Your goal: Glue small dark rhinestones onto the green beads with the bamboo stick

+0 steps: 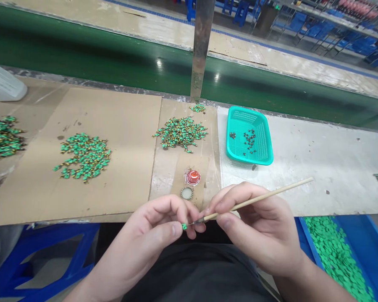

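Note:
Between thumb and fingers, my left hand (159, 228) pinches a small green piece (184, 226); most of it is hidden by the fingertips. My right hand (255, 222) grips a thin paintbrush (264, 196) with a pale wooden handle slanting up to the right. The brush's dark tip is at or very close to the green piece; contact cannot be made out. Just beyond my fingers lie a glossy red-orange blob of paint (193, 177) and a small round cap (187, 193) with a pale inside.
Piles of small green-and-gold pieces lie on the cardboard, one in the middle (181, 132), another to the left (83, 157). A turquoise basket (267, 144) holds several small dark pieces. A blue bin (371, 251) of green pieces is at lower right, a blue stool (78, 251) at lower left.

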